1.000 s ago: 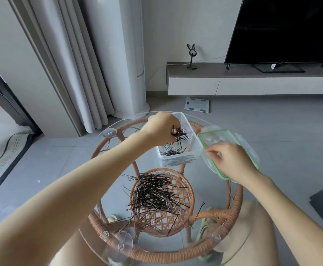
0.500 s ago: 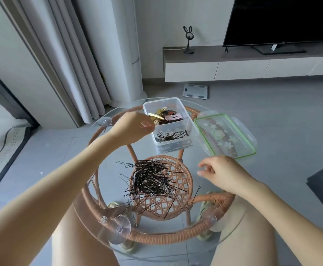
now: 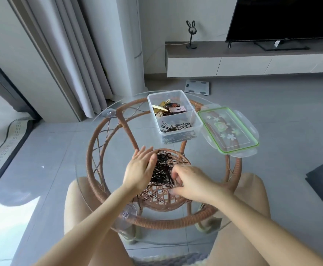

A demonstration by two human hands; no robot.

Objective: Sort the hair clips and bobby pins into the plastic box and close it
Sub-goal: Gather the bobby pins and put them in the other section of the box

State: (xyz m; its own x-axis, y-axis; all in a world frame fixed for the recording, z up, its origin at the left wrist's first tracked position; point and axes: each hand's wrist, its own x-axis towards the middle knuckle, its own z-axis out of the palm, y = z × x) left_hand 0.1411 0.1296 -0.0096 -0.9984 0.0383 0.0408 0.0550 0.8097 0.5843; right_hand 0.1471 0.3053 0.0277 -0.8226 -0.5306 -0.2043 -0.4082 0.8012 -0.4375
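A clear plastic box point(image 3: 199, 121) with two compartments stands at the far side of the glass table. Its far compartment holds hair clips point(image 3: 168, 109); its near one holds a few black bobby pins point(image 3: 176, 127). The green-rimmed lid point(image 3: 227, 129) lies flat to the right of the box. A heap of black bobby pins point(image 3: 163, 169) lies on the glass near me. My left hand point(image 3: 139, 168) presses flat against the heap's left side, fingers straight. My right hand point(image 3: 190, 182) curls its fingers into the heap's right side; whether it holds any pins is hidden.
The round glass table top point(image 3: 99, 143) rests on a rattan frame point(image 3: 91, 164) with suction cups. My knees sit under its near edge. A bathroom scale point(image 3: 197, 87) lies on the floor beyond; a TV bench stands at the back wall.
My left hand has dropped pins in the box and come back to the heap. My right hand has left the lid and moved onto the heap's right side.
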